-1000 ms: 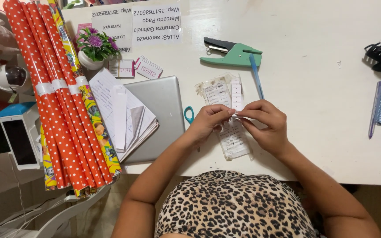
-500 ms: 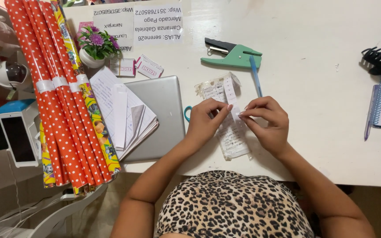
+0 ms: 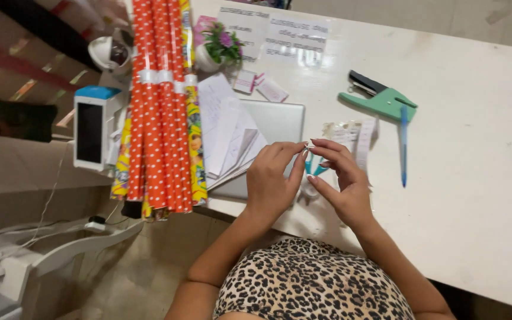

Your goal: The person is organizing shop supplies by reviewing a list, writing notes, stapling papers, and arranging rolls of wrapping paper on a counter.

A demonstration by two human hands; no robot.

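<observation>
1. Nearest the camera, a leopard-print top [image 3: 315,284] is being worn by the person; both forearms are being extended over the near edge of the white table [image 3: 475,178].
2. A tiny pale item [image 3: 308,145], too small to identify, is being pinched between the two hands just above the table. The left hand [image 3: 272,184] is being held with fingers curled and thumb and forefinger closed on the item; the right hand [image 3: 342,184] is being held half open, its fingertips meeting the same item.
3. Under the hands, teal-handled scissors [image 3: 314,169] are being partly covered.
4. Just beyond, paper slips [image 3: 357,139] are being left flat, right of a grey laptop [image 3: 280,121] bearing folded white papers [image 3: 226,136].
5. To the left, red dotted wrapping-paper rolls [image 3: 155,106] are being kept bundled, a phone [image 3: 90,133] beside them.
6. Farther right, a blue pen [image 3: 403,145] is being left just near a green hole punch [image 3: 380,101].
7. At the far side, a small potted plant [image 3: 220,47] and printed sheets [image 3: 274,32] are being kept.
</observation>
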